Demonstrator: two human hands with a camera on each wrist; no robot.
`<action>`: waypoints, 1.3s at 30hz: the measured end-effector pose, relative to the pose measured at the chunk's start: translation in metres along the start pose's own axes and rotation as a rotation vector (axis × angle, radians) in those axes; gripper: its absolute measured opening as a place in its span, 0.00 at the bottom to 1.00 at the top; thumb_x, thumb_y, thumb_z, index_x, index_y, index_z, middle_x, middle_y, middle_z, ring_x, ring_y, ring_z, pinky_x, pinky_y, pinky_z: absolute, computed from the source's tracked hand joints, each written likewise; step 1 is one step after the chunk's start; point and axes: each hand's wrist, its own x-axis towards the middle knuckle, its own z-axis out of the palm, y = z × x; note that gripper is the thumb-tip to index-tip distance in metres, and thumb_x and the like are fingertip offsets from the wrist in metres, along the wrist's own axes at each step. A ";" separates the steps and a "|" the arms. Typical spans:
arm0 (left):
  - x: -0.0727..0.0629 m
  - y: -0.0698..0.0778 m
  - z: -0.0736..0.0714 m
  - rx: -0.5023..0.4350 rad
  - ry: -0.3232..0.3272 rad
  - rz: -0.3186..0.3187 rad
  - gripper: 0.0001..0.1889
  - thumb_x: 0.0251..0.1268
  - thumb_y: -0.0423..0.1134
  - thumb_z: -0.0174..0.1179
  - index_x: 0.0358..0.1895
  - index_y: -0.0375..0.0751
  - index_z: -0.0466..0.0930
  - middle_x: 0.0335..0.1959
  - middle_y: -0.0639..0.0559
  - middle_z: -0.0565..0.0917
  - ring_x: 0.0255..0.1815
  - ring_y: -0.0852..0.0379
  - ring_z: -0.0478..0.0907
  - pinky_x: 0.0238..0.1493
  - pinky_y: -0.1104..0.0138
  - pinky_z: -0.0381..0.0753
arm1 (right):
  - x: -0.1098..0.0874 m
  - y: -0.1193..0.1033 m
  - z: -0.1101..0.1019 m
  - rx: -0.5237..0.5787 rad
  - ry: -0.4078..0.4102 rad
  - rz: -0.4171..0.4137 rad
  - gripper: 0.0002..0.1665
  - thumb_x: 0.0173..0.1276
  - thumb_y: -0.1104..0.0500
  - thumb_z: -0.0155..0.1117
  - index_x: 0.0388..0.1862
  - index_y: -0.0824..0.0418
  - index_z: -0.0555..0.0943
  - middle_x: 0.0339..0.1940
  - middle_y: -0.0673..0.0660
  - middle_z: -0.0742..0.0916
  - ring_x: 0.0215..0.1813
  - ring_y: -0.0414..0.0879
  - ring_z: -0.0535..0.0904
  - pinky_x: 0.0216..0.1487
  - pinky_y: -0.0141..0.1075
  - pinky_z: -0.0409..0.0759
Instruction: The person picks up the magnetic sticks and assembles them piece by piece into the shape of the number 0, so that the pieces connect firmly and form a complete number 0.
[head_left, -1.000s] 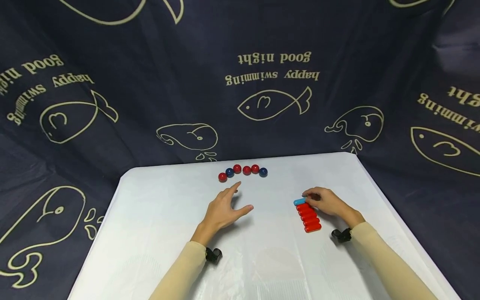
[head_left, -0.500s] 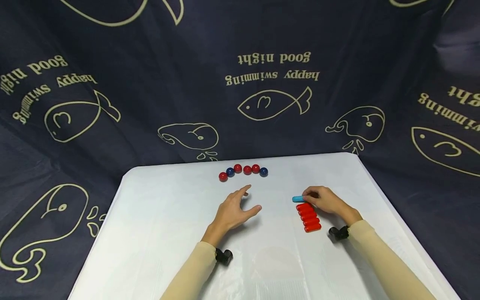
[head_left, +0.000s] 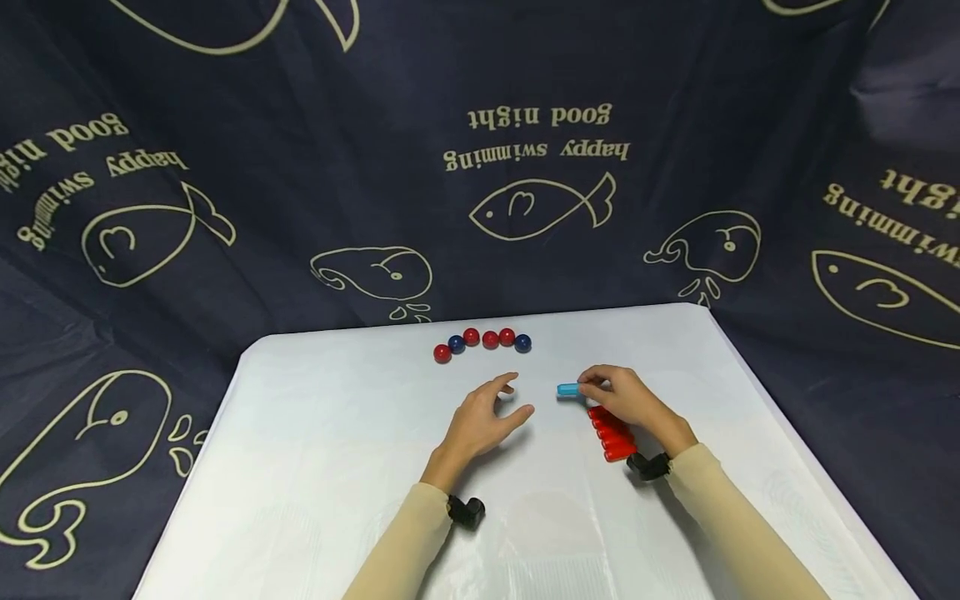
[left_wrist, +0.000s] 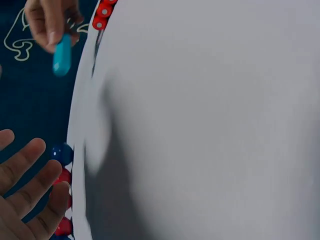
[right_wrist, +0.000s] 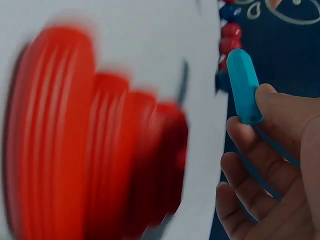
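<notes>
My right hand [head_left: 628, 400] pinches a light blue ribbed cylinder [head_left: 567, 389] by one end, between thumb and forefinger. In the right wrist view the cylinder's rounded free end points away from the thumb [right_wrist: 275, 105]. It is off the table, left of and beyond a row of several red ribbed cylinders [head_left: 611, 435] lying side by side. My left hand [head_left: 476, 421] hovers over the table with thumb and fingers spread apart, holding nothing. Several red and dark blue balls [head_left: 490, 339] form a curved line beyond it.
A white sheet covers the table [head_left: 330, 433]. Behind its far edge hangs a dark blue cloth [head_left: 247, 167] printed with fish and whales. Each wrist wears a small black camera; the left camera [head_left: 468, 512] is near the table's middle.
The right hand has lifted the blue cylinder from the end of the red row and carried it left. The left hand has shifted right, still holding nothing.
</notes>
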 end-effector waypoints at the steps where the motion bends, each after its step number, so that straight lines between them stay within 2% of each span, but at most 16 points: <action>1: 0.001 0.000 0.001 0.003 0.004 0.005 0.36 0.67 0.67 0.60 0.73 0.55 0.73 0.56 0.50 0.87 0.53 0.50 0.84 0.53 0.52 0.84 | 0.001 -0.005 0.002 0.001 0.004 -0.010 0.12 0.75 0.53 0.66 0.50 0.58 0.87 0.44 0.53 0.89 0.49 0.49 0.83 0.56 0.51 0.83; 4: 0.002 0.001 0.005 0.008 0.033 0.018 0.32 0.69 0.64 0.61 0.71 0.55 0.75 0.54 0.51 0.88 0.50 0.52 0.85 0.49 0.55 0.85 | 0.003 -0.018 0.007 0.016 0.013 -0.029 0.12 0.75 0.52 0.67 0.49 0.56 0.87 0.45 0.52 0.89 0.48 0.48 0.83 0.51 0.45 0.83; 8: 0.003 0.001 0.009 -0.038 0.076 0.049 0.28 0.71 0.58 0.63 0.69 0.52 0.77 0.53 0.49 0.89 0.47 0.51 0.86 0.48 0.58 0.85 | 0.005 -0.030 0.016 0.058 0.010 -0.061 0.12 0.75 0.52 0.67 0.49 0.56 0.88 0.43 0.51 0.89 0.44 0.45 0.82 0.43 0.36 0.81; 12: 0.001 0.001 0.012 -0.076 0.121 0.057 0.24 0.72 0.52 0.65 0.66 0.46 0.81 0.51 0.47 0.89 0.47 0.49 0.87 0.48 0.57 0.86 | 0.007 -0.037 0.026 0.087 -0.006 -0.095 0.11 0.75 0.52 0.67 0.50 0.56 0.87 0.42 0.50 0.89 0.43 0.43 0.82 0.42 0.35 0.80; 16: 0.001 0.001 0.013 -0.092 0.151 0.048 0.20 0.70 0.47 0.67 0.61 0.45 0.84 0.48 0.49 0.90 0.45 0.49 0.87 0.47 0.57 0.85 | 0.008 -0.041 0.034 0.112 -0.019 -0.093 0.11 0.74 0.53 0.68 0.50 0.56 0.87 0.41 0.49 0.90 0.44 0.42 0.83 0.43 0.35 0.80; 21: 0.002 0.000 0.013 -0.103 0.172 0.071 0.14 0.68 0.42 0.69 0.53 0.43 0.88 0.45 0.49 0.91 0.42 0.51 0.88 0.47 0.60 0.87 | 0.013 -0.045 0.041 0.138 -0.012 -0.096 0.11 0.74 0.53 0.68 0.49 0.56 0.87 0.41 0.49 0.90 0.44 0.42 0.83 0.44 0.35 0.81; 27: 0.003 -0.004 0.009 -0.074 0.218 0.048 0.07 0.66 0.37 0.71 0.45 0.45 0.90 0.42 0.50 0.91 0.38 0.54 0.87 0.41 0.65 0.85 | 0.021 -0.049 0.050 0.153 -0.014 -0.123 0.13 0.74 0.54 0.67 0.52 0.59 0.87 0.42 0.49 0.90 0.45 0.42 0.84 0.47 0.36 0.83; 34: 0.002 -0.015 0.002 -0.064 0.204 0.009 0.07 0.68 0.38 0.70 0.46 0.45 0.90 0.42 0.51 0.91 0.29 0.64 0.80 0.34 0.72 0.80 | 0.028 -0.049 0.064 0.138 -0.012 -0.149 0.10 0.71 0.60 0.71 0.49 0.56 0.87 0.39 0.48 0.90 0.42 0.40 0.83 0.44 0.34 0.83; 37: -0.001 -0.021 -0.002 -0.055 0.206 -0.033 0.06 0.67 0.37 0.70 0.44 0.45 0.91 0.41 0.52 0.91 0.27 0.65 0.76 0.33 0.72 0.77 | 0.034 -0.049 0.072 0.125 -0.048 -0.163 0.09 0.72 0.59 0.70 0.50 0.56 0.87 0.40 0.49 0.90 0.42 0.39 0.84 0.45 0.32 0.83; 39: -0.002 -0.024 -0.004 -0.057 0.201 -0.057 0.05 0.66 0.36 0.71 0.43 0.45 0.91 0.40 0.52 0.91 0.29 0.62 0.78 0.35 0.68 0.79 | 0.038 -0.049 0.077 0.117 -0.067 -0.171 0.09 0.72 0.58 0.70 0.50 0.56 0.87 0.40 0.49 0.90 0.41 0.38 0.84 0.45 0.32 0.83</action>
